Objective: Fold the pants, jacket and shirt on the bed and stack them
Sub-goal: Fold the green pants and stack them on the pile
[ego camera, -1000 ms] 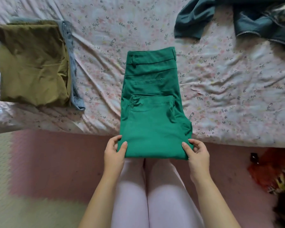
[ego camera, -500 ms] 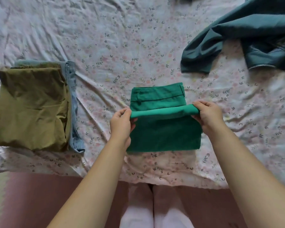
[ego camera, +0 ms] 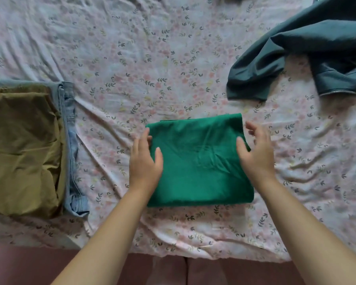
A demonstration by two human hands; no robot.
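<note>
Plainly, with both the left hand and right hand open and loose at either side of the folded green pants, which lie near the front edge of the bed, a careless lift toward the olive-topped stack at left could let the layers slide apart.

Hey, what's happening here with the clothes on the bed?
A person is folding laundry on a floral bed sheet. The green pants lie folded into a compact rectangle near the bed's edge, with the left hand and right hand open at its two sides, gripping nothing. To the left, a folded olive garment sits on folded blue jeans. The dark teal jacket lies crumpled and unfolded at the far right.
</note>
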